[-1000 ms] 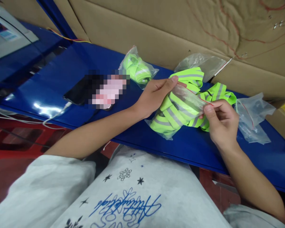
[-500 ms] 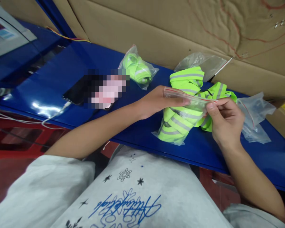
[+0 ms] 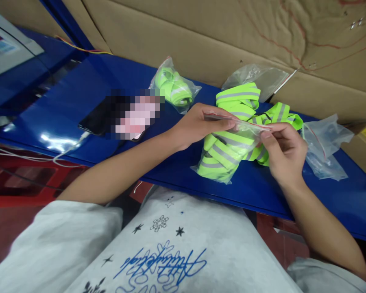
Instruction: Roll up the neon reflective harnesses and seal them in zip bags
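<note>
A clear zip bag (image 3: 215, 176) with a red seal line hangs between my hands, a folded neon-yellow reflective strap (image 3: 221, 156) inside it. My left hand (image 3: 203, 124) pinches the bag's top edge between thumb and fingers. At the other end of the seal, my right hand (image 3: 285, 148) grips the edge with thumb and forefinger. Behind the bag, loose reflective straps (image 3: 239, 99) lie in a heap on the blue table, partly hidden by my hands and the bag.
Another bagged strap (image 3: 173, 89) lies at the back, near a phone (image 3: 99, 116) with a white cable. Clear plastic bags (image 3: 329, 140) lie on the right, and one more (image 3: 256, 79) leans by the cardboard wall (image 3: 177, 36). A cardboard box (image 3: 364, 150) stands at the right edge.
Both hands have shifted slightly left with the bag, and my left thumb and fingers have closed more along the seal. The straps and other bags have stayed in place.
</note>
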The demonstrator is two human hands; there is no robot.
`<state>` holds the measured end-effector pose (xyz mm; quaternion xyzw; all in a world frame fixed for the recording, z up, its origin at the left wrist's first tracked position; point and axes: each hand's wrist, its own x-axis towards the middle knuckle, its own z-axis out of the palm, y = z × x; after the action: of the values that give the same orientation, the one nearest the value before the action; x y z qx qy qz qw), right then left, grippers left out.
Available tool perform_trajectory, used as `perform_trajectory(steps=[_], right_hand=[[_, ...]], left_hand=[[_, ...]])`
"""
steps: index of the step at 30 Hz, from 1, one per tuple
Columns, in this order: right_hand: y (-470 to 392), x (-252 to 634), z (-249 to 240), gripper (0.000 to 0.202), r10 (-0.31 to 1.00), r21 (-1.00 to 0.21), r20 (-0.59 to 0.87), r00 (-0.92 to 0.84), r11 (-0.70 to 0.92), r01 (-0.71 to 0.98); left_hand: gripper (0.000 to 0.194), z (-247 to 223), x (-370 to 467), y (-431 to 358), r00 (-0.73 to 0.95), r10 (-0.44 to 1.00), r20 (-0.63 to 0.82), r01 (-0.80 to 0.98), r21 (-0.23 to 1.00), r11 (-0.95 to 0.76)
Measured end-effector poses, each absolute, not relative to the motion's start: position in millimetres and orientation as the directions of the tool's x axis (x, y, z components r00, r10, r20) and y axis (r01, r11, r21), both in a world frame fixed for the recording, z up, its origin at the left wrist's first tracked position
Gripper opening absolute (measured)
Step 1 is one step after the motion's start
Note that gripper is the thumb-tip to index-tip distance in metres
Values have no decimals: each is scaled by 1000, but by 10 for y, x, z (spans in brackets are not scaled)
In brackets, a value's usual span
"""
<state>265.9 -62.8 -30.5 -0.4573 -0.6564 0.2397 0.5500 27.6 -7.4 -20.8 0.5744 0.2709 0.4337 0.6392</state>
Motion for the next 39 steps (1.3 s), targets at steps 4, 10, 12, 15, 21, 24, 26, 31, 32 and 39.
perform_trajectory(steps=[4,10,12,15,21,24,26,31,32,39], right_hand=[[-663,2643,-300,13,832,-785,554,39,506,356],[-675,2634,-307,12,806,-757,592,21,547,357],[-672,2624,-313,12,807,-756,591,16,546,362],[-675,2612,-309,12,805,-748,593,4,550,373],[-708,2607,-312,13,806,-711,590,-45,545,444],[-730,2607,-326,12,816,-694,575,-69,530,486],[-741,2605,-326,10,809,-679,582,-81,538,500],[-752,2566,-295,9,821,-671,557,-121,532,517],[-754,2556,-290,9,824,-670,552,-127,529,521],[-758,2561,-292,8,834,-698,550,-46,489,524]], left_hand=[[17,-194,292,-85,479,864,157,-237,971,-45],[13,-180,308,-99,488,851,193,-235,968,-86],[14,-199,309,-97,487,846,218,-228,966,-117],[19,-238,309,-85,504,828,245,-203,966,-162],[22,-262,296,-74,541,794,278,-168,960,-222],[24,-260,292,-88,582,761,287,-140,957,-255],[25,-268,296,-100,593,751,292,-137,955,-263],[26,-315,332,-124,612,732,299,-149,953,-265],[25,-321,338,-123,621,726,297,-149,953,-262],[32,-301,298,-15,657,694,294,-125,951,-284]])
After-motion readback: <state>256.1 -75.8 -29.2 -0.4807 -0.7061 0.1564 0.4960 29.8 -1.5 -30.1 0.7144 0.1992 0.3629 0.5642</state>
